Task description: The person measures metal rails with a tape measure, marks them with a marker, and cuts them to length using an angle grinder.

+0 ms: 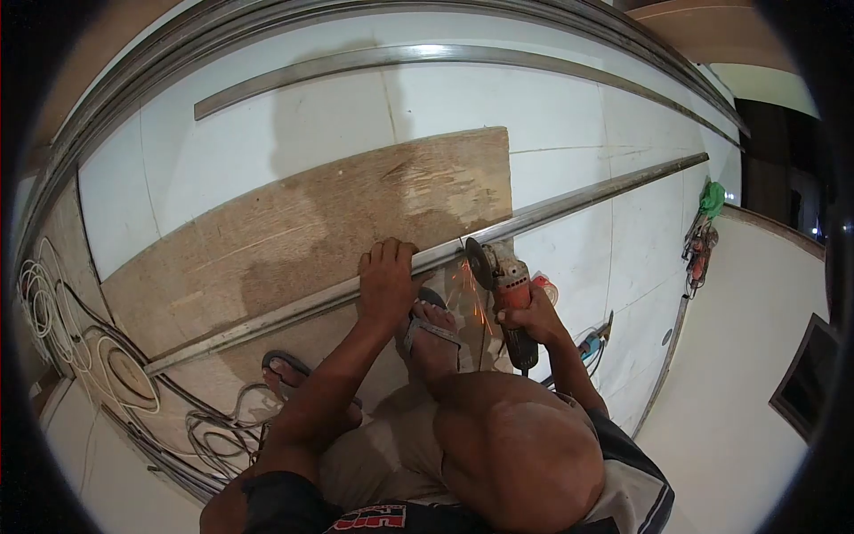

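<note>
My right hand [532,318] is wrapped round the body of a red and black angle grinder [511,289]. The grinder's disc [479,264] meets the near side of a long metal bar [551,211], and orange sparks fly from there toward my foot. My left hand [388,271] grips the same bar left of the disc, fingers over its far edge. The bar lies slanted across a brown plywood sheet [356,200] and the white floor. My sandalled foot [433,331] is close below the bar, between my hands.
Another metal bar [356,60] lies beyond the plywood, with more long bars along the far edge. Coiled cables [44,307] lie at the left. A second power tool [702,254] with a green bag [713,199] rests at the right. A blue tool [591,344] is near my right forearm.
</note>
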Tool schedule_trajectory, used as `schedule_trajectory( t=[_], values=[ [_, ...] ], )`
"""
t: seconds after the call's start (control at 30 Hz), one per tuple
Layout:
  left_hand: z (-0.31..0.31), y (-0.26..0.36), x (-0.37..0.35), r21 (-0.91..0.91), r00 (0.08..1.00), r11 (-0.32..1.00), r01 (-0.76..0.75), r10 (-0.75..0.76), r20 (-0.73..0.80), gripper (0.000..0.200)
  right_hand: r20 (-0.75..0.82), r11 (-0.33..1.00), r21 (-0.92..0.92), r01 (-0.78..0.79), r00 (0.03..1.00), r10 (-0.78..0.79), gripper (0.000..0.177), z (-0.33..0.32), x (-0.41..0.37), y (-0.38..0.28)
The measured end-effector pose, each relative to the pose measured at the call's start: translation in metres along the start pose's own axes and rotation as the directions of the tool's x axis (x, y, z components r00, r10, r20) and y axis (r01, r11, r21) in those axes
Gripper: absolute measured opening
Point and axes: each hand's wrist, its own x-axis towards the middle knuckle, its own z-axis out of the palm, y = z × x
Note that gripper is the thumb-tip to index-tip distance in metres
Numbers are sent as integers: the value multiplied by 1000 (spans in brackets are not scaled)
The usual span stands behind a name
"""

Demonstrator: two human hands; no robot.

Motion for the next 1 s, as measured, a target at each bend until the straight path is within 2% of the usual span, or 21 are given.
schedule_trajectory(
  t=[0.07, 0.3, 0.37, 0.4, 0.5, 0.57, 0.67, 0.8, 0.87, 0.93, 1.0],
  values=[
    [1, -1, 0, -12, 1000, 1000, 6, -6, -1, 49, 53, 996, 81, 32, 998, -36, 61, 0, 1, 0],
    [-4, 1, 0, 19, 999, 999, -26, 26, -25, 49, 46, 999, 40, 2, 999, -4, 60, -1, 5, 8],
    [0, -2, -1, 10, 999, 1000, -27, 28, -27, 50, -21, 993, 41, 108, 994, -107, 58, 6, -1, -4],
    [0, -2, 0, 2, 999, 1000, -30, 30, -30, 52, -22, 993, 41, 108, 994, -107, 58, 8, 0, -6],
    [-2, -3, 1, 18, 999, 999, -48, 48, -6, 50, -4, 990, 117, 74, 997, -74, 58, 9, 3, -5],
    [2, -3, 0, 15, 999, 999, -42, 42, -18, 50, -14, 992, 124, -9, 1000, 11, 60, 4, 13, 10],
    [1, -3, -1, 14, 999, 999, -37, 38, -25, 50, 57, 976, 213, 41, 997, -54, 61, 0, 22, 27],
    [-1, -3, -1, 32, 1000, 999, -29, 29, 11, 51, 21, 993, 118, -14, 1000, 12, 60, 5, 17, 7],
    [0, -3, -1, 30, 999, 999, -40, 41, -18, 50, -2, 992, 61, 109, 994, -110, 57, 1, 23, 19],
    [-2, -3, 0, 29, 998, 998, -51, 52, -46, 49, 15, 988, 117, 100, 995, -103, 57, 5, 19, 8],
    [-4, -3, 0, -5, 999, 999, -37, 37, -2, 50, 29, 981, 174, 90, 995, -96, 56, 5, 16, 7]
  ],
)
